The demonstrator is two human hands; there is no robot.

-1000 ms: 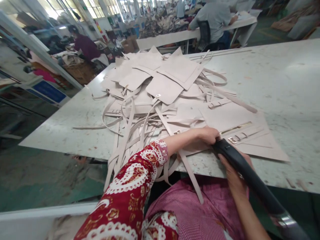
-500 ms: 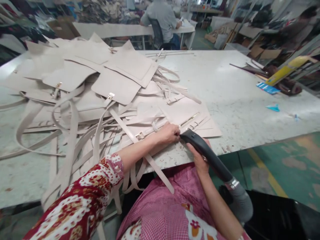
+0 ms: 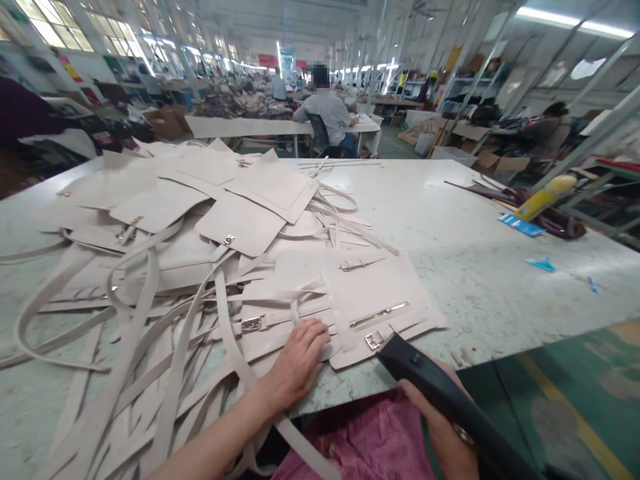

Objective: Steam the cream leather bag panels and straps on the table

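Observation:
A beige bag panel [image 3: 380, 287] lies flat near the table's front edge, bearing a zip [image 3: 380, 315] and a metal buckle [image 3: 373, 341]. My left hand [image 3: 303, 357] rests palm down at its left side, fingers spread over beige straps; the thumb is hidden. My right hand [image 3: 443, 417] is wrapped around a black clipper-shaped tool [image 3: 425, 373] with a long handle. The tool's tip sits close beside the buckle; whether it touches the panel I cannot tell.
A heap of beige bag pieces [image 3: 185, 193] covers the table's left, with long straps [image 3: 147, 307] looping toward me. At the right lie a yellow bottle-like object [image 3: 547, 197], a blue card [image 3: 520, 225] and blue scraps [image 3: 543, 265]. A seated person [image 3: 325, 117] is at a table beyond.
My left hand has moved left, away from the tool's tip, and its fingers have loosened. My view has tilted up. The tool stays in my right hand beside the buckle.

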